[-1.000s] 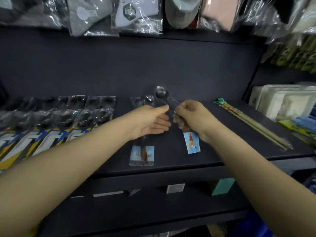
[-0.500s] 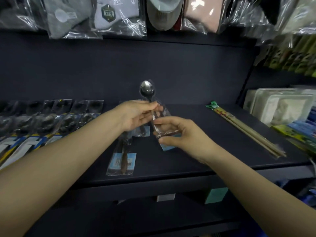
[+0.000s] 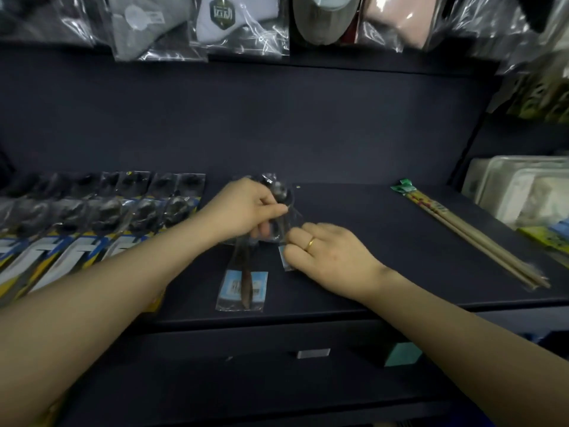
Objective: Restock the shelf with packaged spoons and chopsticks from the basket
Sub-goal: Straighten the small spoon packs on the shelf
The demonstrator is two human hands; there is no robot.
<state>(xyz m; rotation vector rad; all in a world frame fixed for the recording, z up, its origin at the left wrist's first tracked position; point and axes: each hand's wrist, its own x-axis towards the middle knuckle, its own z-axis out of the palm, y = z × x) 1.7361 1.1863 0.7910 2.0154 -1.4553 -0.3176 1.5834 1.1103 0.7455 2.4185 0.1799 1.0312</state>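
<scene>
Both hands pinch one packaged spoon [image 3: 281,204]: left hand [image 3: 246,208] at bowl, right hand [image 3: 331,252] at handle end; chopsticks [image 3: 471,238] right of them.

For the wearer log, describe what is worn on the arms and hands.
Both forearms are bare, with no sleeves in view and no gloves or watch. The right hand wears a plain gold ring on one of its fingers. The left hand shows no jewellery.
</scene>
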